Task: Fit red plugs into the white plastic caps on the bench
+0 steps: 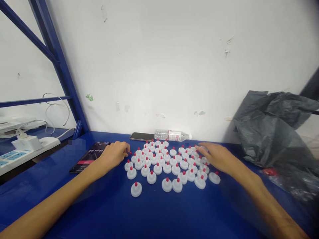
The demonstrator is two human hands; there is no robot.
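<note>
White caps [167, 168] stand loosely spread toward the table's [154, 215] far edge, red-tipped, unstacked. My left hand [116, 152] curls beside them, my right hand [219, 156] half-opens over them; grip: cannot tell.

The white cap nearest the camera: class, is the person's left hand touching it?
Apart: the head view shows blue tabletop all around that white cap, with the left hand farther back.

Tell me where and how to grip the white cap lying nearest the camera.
Pinch the white cap by its red tip, probably best from above with the nearer left hand: the tip stands up from a wider, round body, and no other cap touches it, leaving room all round.
</note>
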